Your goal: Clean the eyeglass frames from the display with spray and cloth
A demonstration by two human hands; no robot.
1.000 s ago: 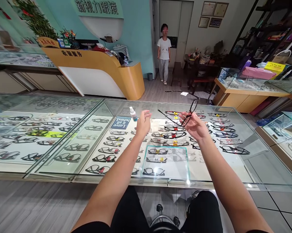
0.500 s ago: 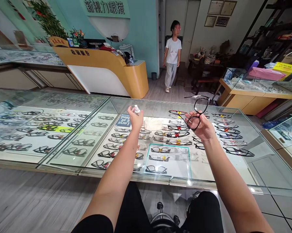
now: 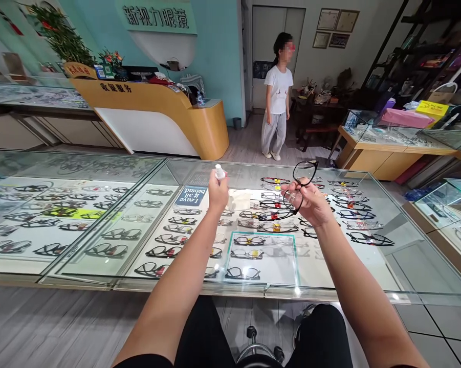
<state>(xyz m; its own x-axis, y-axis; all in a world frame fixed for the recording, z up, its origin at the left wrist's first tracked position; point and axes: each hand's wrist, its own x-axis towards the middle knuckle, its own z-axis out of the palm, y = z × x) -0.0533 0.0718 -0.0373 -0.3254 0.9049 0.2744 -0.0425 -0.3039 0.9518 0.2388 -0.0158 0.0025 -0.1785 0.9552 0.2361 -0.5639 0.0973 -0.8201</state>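
A small white spray bottle [image 3: 220, 172] is wrapped in the fingers of my left hand [image 3: 218, 193], its top showing above them. My right hand [image 3: 313, 203] grips a pair of black-framed eyeglasses [image 3: 305, 173], tilted so that one lens stands above the other. Both hands are raised over the glass display case [image 3: 330, 278]. Between them, a cream cloth [image 3: 238, 200] lies on the case top. Under the glass are rows of spectacle frames [image 3: 278, 214], and a blue card [image 3: 190, 196] with white lettering is left of my left hand.
A person [image 3: 278, 92] in a white shirt stands on the floor beyond the case. Behind it is a yellow and white service counter [image 3: 211, 128]. Another glass case [image 3: 402, 140] with boxes on top stands at right. A wheeled stool base [image 3: 253, 350] is between my knees.
The eyeglasses in my right hand have moved left and slightly down and turned. The bottle stays in my left hand. The person has come nearer, and the view has shifted a little.
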